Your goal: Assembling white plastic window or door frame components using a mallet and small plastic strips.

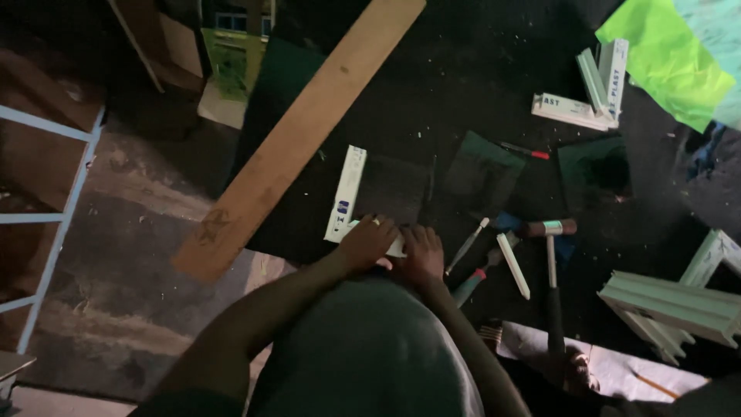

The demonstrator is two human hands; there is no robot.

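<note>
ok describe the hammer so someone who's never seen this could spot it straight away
Start at the long wooden plank lying diagonally across the dark work surface, then look right past the person's right hand. The hammer lies there, its head pointing away from the person and its dark handle toward them. Unlike the slim screwdriver and white strip beside it, its head carries a pale green band.

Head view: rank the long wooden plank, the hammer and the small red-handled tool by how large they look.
1. Wooden plank, by far the largest, running diagonally across the dark surface.
2. Hammer, right of the hands.
3. Red-handled tool, smallest, thin and short.

All three lie on the same surface, so the order seems safe.
</note>
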